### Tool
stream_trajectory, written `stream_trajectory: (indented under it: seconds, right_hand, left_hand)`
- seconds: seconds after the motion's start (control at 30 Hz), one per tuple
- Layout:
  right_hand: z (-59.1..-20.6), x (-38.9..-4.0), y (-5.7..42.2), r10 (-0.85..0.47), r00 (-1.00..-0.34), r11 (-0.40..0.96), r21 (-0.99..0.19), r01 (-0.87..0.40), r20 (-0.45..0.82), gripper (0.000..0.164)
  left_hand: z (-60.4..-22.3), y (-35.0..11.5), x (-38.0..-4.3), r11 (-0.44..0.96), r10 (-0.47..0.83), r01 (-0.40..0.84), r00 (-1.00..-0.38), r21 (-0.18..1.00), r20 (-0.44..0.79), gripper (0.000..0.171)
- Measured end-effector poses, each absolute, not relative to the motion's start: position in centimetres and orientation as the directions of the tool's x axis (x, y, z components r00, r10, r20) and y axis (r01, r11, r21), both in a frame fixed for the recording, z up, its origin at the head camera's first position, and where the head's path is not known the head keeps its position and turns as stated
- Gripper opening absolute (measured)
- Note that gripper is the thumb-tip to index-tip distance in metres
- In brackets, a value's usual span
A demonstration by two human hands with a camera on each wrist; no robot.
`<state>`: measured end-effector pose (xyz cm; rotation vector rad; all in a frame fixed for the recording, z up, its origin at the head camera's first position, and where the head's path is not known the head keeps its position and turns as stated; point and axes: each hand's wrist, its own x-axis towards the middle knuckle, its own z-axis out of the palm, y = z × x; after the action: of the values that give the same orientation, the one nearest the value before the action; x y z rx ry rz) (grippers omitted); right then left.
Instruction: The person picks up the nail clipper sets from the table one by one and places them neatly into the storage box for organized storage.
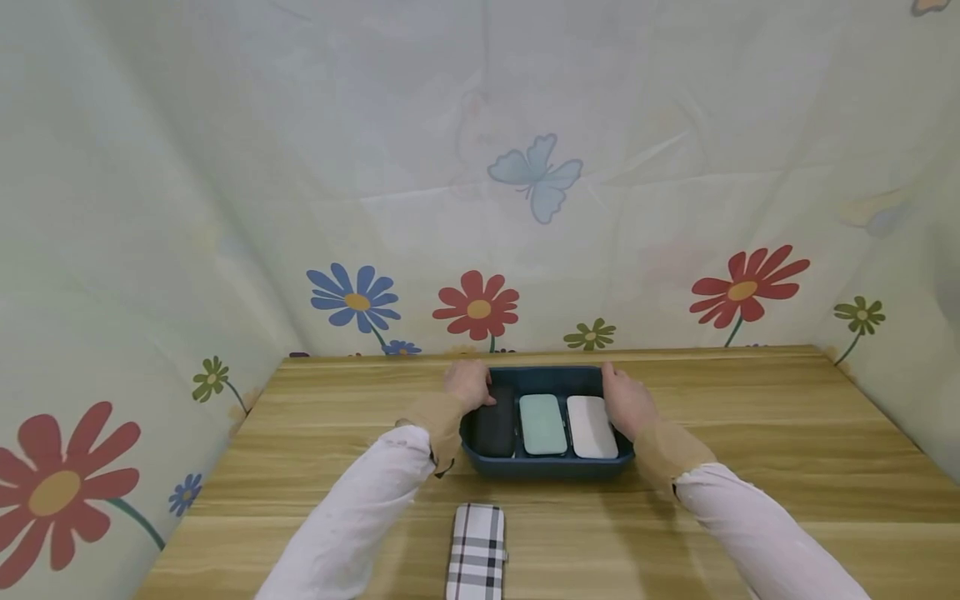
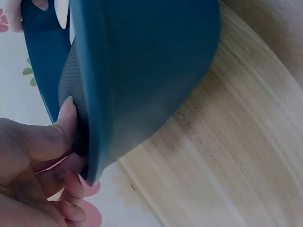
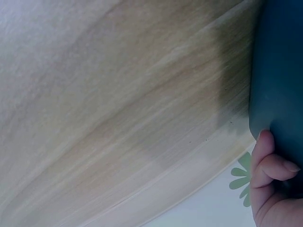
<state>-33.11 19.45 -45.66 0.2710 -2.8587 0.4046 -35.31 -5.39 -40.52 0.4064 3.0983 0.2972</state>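
A dark blue plastic bin (image 1: pixel 547 469) stands on the table with three cases lying side by side in it: a black case (image 1: pixel 495 429) at left, a mint green case (image 1: pixel 543 423) in the middle, a white case (image 1: pixel 592 427) at right. At the far left corner, my left hand (image 1: pixel 467 383) pinches the far end of the black case. The left wrist view shows its thumb (image 2: pixel 66 118) on the case's dotted dark surface, inside the bin wall. My right hand (image 1: pixel 628 402) grips the bin's right rim, fingers (image 3: pixel 262 146) bent against the wall.
A plaid black-and-white eyeglass case (image 1: pixel 477 550) with a small side clasp lies in front of the bin. The wood-grain table (image 1: pixel 787 433) ends at a curtain (image 1: pixel 637 208) printed with flowers and a butterfly, close behind the bin.
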Motion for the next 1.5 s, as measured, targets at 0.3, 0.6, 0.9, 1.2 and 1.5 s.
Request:
stream_trajectory:
  seconds: [0.3, 0.6, 0.9, 1.2, 1.5]
  right_hand:
    - [-45.5, -33.0, 19.3, -0.146, -0.951, 0.944, -0.250, -0.216, 0.271, 0.025]
    - [-45.5, -33.0, 19.5, -0.155, -0.952, 0.943, -0.248, -0.222, 0.265, 0.025]
    - [-45.6, -33.1, 19.4, -0.131, -0.964, 0.950, -0.250, -0.189, 0.231, 0.026]
    - [-45.5, -33.1, 19.2, -0.121, -0.966, 0.948, -0.261, -0.181, 0.230, 0.022]
    - [-45.5, -33.2, 19.3, -0.117, -0.967, 0.948, -0.266, -0.176, 0.224, 0.021]
  left_hand:
    - [-40.6, -5.4, -35.7, 0.942, 0.291, 0.287, -0.957, 0.175, 0.000, 0.022]
    - [-40.4, -5.8, -35.3, 0.929, 0.332, 0.333, -0.943, 0.163, 0.035, 0.020]
    - [-40.5, -6.2, -35.1, 0.915, 0.355, 0.367, -0.930, 0.166, 0.095, 0.011]
    - [-40.3, -6.4, -35.2, 0.911, 0.344, 0.350, -0.936, 0.219, 0.066, 0.010]
    - [-39.7, -6.6, -35.5, 0.882, 0.384, 0.389, -0.920, 0.267, 0.072, 0.004]
